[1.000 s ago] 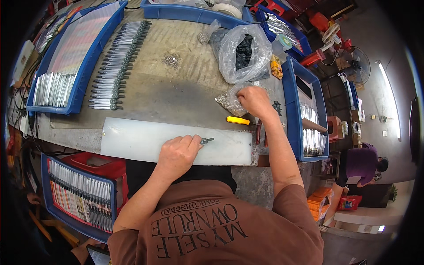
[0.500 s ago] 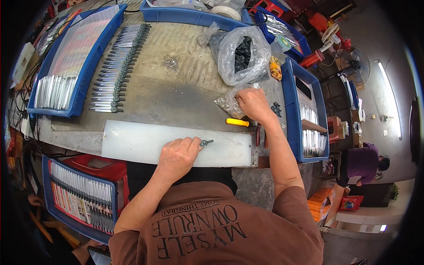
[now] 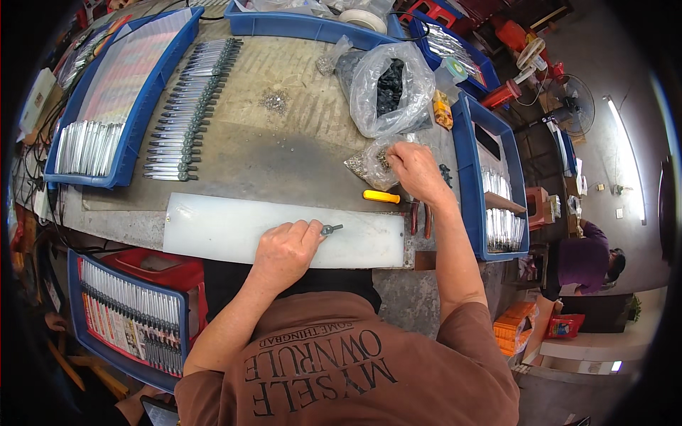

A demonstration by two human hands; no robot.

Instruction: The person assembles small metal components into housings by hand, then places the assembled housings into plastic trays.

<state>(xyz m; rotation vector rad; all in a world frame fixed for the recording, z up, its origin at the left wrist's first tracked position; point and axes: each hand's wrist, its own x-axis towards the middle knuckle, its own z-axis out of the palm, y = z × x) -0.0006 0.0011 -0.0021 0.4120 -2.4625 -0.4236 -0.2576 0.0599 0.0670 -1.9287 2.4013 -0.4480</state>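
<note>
**Small metal part in my left hand, right hand at the parts bag**

The small grey metal part [image 3: 330, 229] lies on the white board [image 3: 213, 224], its long axis running left-right, the tip pointing right. It sits near me, about mid-tabletop.

My left hand [image 3: 284, 252] is curled on it, thumb and forefinger pinching its left end, palm resting on the board.

My right hand [image 3: 414, 170] is farther off and to the right, fingers bent down into the small clear bag of tiny metal pieces [image 3: 368, 162]. Cannot tell whether it has pinched anything yet. The hands are well apart.

Between them, just right of the part: a yellow-handled tool [image 3: 381, 197] on the bare tabletop [image 3: 284, 156]. Beyond the small bag, a larger clear bag of black parts [image 3: 389, 85]. Far left, a row of grey metal tools [image 3: 188, 106] beside a blue tray [image 3: 135, 135].
</note>
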